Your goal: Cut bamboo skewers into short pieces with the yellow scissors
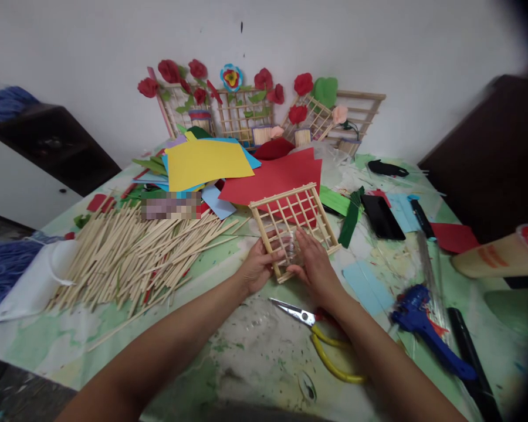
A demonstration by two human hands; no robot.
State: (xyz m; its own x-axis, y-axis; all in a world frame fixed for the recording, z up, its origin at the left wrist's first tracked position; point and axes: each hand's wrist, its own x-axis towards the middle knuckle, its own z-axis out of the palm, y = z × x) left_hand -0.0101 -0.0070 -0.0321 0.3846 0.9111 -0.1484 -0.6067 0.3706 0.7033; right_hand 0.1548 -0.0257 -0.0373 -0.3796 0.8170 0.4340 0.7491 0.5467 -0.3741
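Observation:
My left hand (259,266) is closed on the lower left corner of a small lattice frame (283,196) made of thin wooden sticks. The frame is tilted above the table. Against its lower part sits a clear, ridged plastic piece (291,249), perhaps a cut bottle or cup; its full shape is partly hidden by my fingers. My right hand (313,264) grips this piece from the right, its fingers also touching the lattice. Just below my hands lie scissors (297,313) with yellow handles, partly under my right forearm.
A large pile of wooden sticks (127,258) spreads on the left. Yellow paper (206,164) and red paper (268,181) lie behind the frame. At right are a phone (382,217), a blue glue gun (431,334) and a drink cup (497,255). Paper-flower trellises (246,114) lean against the wall.

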